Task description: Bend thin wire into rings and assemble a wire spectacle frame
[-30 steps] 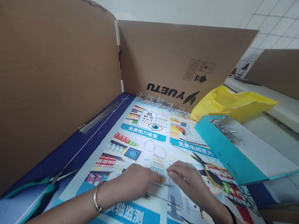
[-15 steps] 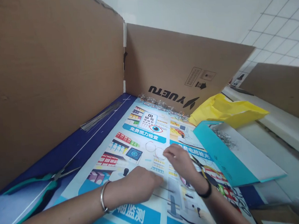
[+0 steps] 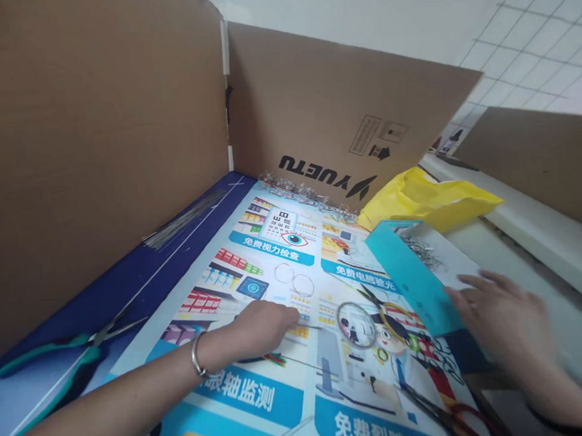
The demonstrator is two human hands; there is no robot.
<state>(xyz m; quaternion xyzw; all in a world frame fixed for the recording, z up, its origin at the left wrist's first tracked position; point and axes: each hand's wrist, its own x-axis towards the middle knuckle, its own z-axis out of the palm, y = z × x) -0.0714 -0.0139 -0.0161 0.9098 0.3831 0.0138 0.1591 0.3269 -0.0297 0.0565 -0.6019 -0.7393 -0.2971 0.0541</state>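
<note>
My left hand [image 3: 261, 327] is closed above the printed poster, its fingers pinched on a thin wire [image 3: 309, 327] whose end sticks out to the right. My right hand [image 3: 505, 322], blurred by motion, is at the near right side of a teal-and-white open box [image 3: 409, 276], its fingers loosely spread with nothing visible in them. Small silvery metal pieces [image 3: 423, 248] lie in the box. Beyond my left hand, two thin wire rings [image 3: 301, 284] lie on the poster [image 3: 321, 295]. A larger ring [image 3: 357, 324] lies to its right.
Teal-handled pliers [image 3: 88, 342] lie open at left near a bundle of thin wires [image 3: 184, 222]. Scissors [image 3: 384, 308] and red-handled scissors [image 3: 448, 409] lie at right. Cardboard walls [image 3: 312, 90] stand behind and left. A yellow bag [image 3: 424, 199] lies beyond the box.
My right hand has moved right from over the poster to the teal box, and its fingers have spread. My left hand stays closed over the poster. The view has shifted slightly.
</note>
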